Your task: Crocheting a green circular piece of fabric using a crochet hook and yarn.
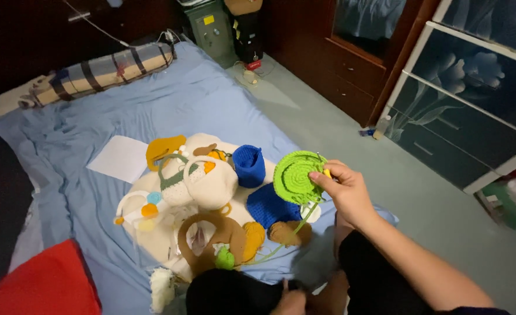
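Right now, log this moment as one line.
right hand: pinches green crochet disc, hook | left hand: low by lap, grip unclear | nearby: blue cup, cream bag | surface: blue sheet

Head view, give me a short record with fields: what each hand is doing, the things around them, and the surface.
right hand: right hand pinches a green crochet disc, holding it up, with a yellow-handled hook at the fingers
left hand: left hand low near the lap, grip unclear
yarn: green strand trails down from the disc
nearby: blue crochet cup, blue piece, cream crochet bag, brown handles
surface: blue sheet on a mattress
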